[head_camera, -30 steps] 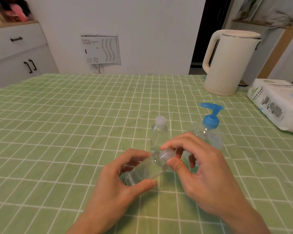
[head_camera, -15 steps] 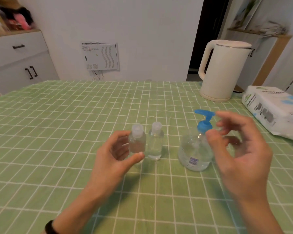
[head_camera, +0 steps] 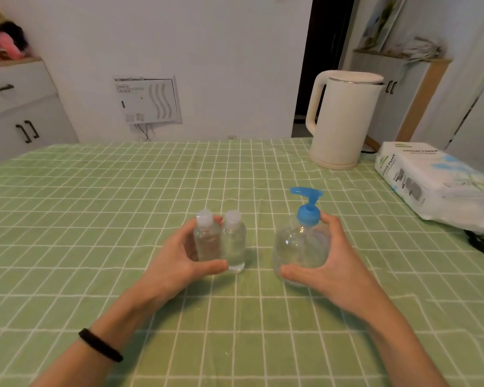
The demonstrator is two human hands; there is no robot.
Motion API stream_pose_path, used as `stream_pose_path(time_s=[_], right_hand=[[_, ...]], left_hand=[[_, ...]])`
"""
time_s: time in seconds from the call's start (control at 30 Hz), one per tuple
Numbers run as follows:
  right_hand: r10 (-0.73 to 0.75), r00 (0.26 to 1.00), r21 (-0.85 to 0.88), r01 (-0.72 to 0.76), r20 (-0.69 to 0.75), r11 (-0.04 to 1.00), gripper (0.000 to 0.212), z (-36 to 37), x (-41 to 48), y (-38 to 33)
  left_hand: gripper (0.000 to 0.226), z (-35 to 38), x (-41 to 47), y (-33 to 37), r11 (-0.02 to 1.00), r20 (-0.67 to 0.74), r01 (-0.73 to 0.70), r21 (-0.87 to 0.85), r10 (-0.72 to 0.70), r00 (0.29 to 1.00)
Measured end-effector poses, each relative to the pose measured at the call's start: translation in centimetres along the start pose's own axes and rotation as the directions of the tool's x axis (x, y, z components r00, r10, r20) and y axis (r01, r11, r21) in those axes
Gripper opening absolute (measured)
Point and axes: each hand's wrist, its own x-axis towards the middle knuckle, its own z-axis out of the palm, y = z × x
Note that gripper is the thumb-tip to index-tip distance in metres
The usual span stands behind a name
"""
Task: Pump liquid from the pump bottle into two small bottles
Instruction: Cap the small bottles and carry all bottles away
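Gripping bottles on green checked tablecloth; kettle and tissue pack sit behind at right.
Left hand wraps capped left small bottle, touching right small bottle; right hand clasps clear blue-topped pump bottle.

Readable only on the tissue pack: "TISSUE PAPER", printed twice. Wall panel print too blurred.

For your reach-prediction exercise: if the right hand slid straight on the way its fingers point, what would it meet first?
The right hand already wraps the clear pump bottle with the blue pump head; pushed leftward, that would probably meet the nearer capped small clear bottle, though depth is unclear.
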Motion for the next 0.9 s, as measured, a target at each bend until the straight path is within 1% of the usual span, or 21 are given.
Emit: stream_pose_path(time_s=[0.17,0.27,0.33,0.57,0.77,0.9], right_hand=[[0.012,1.0,0.013,-0.012,0.002,1.0,0.1,-0.1,-0.1,0.1],[0.006,1.0,0.025,-0.006,0.0,1.0,0.097,0.1,0.1,0.3],[0.003,1.0,0.026,-0.003,-0.001,1.0,0.096,0.1,0.2,0.5],[-0.021,1.0,0.013,0.021,-0.003,1.0,0.092,0.3,0.5,0.8],[-0.005,1.0,0.009,0.005,-0.023,1.0,0.097,0.6,0.5,1.0],[-0.004,1.0,0.022,0.004,-0.027,1.0,0.095,0.6,0.5,1.2]], left_hand=[[0.069,0.5,1.6,0.3,0.997,0.033,0.027,0.073,-0.029,0.999],[0.058,0.7,2.0,0.2,0.996,0.057,0.018,0.082,-0.023,0.998],[0.054,0.7,2.1,0.1,0.996,0.057,0.025,0.082,-0.03,0.998],[0.058,1.0,1.9,-0.4,0.995,0.039,0.044,0.095,-0.047,0.998],[0.057,1.2,1.8,-0.2,0.995,0.035,0.027,0.097,-0.03,0.999],[0.061,1.7,1.6,0.1,0.996,0.013,0.016,0.084,-0.017,1.0]])
